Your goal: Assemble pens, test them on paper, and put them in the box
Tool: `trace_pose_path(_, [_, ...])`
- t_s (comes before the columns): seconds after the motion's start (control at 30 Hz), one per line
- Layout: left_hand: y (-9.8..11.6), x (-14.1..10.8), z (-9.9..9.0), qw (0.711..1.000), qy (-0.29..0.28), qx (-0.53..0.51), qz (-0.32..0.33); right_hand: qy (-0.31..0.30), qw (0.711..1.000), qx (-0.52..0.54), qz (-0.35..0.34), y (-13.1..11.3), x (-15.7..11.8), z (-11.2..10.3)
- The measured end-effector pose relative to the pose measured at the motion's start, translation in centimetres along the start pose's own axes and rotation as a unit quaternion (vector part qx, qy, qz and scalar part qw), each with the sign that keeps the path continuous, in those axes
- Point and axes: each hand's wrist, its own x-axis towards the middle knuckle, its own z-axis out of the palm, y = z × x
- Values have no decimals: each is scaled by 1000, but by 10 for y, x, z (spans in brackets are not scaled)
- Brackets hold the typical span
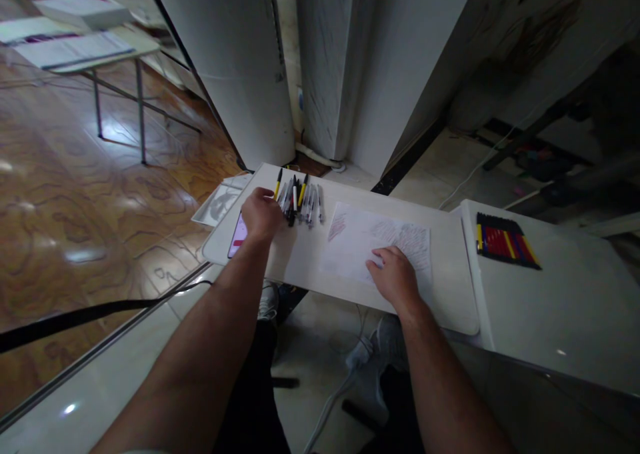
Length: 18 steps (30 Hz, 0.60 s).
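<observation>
In the head view, a white tabletop (453,261) runs crosswise before the person. Near its far left corner, pens (311,204) lie in a loose bunch close to the far edge, some clear-barrelled, some yellow and black. The left hand (263,215) is at the bunch's left side, fingers curled down beside a yellow pen (278,182); whether they grip it cannot be told. A phone (238,235) lies by the left edge, partly under that hand, its screen lit with a red patch; any words on it are too small to read.

Right of the pens, a white sheet (345,257) spans much of the tabletop's depth. Its marks are slanted strokes rather than legible writing: a reddish patch at its far left corner, greyer hatching toward the far right. The right hand (397,275) rests on the sheet, loosely open, thumb apart from the bent fingers.

Beyond the tabletop's right edge, a white surface (565,307) carries a row of red, yellow, blue and black markers (507,241) near its far left corner.
</observation>
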Motion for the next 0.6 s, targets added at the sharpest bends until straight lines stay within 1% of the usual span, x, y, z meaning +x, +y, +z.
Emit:
trace_pose_path(0.1, [-3, 3, 0, 999, 11, -40, -13, -5, 1000, 1, 2, 0, 0, 0])
trace_pose_path(0.2, [-2, 3, -3, 998, 18, -58, -7, -6, 1000, 3, 4, -1, 0, 0])
trace_pose_path(0.3, [4, -1, -7, 997, 24, -79, 11, -4, 1000, 2, 3, -1, -1, 0])
trace_pose_path(0.4, [14, -10, -9, 992, 24, -117, 37, -2, 1000, 4, -1, -2, -1, -2])
trace_pose_path(0.5, [27, -26, -7, 983, -2, -173, 69, -6, 1000, 12, -2, -3, 0, -3])
trace_pose_path(0.6, [41, -48, -3, 966, -51, -238, 91, -8, 1000, 21, -1, -2, 0, -4])
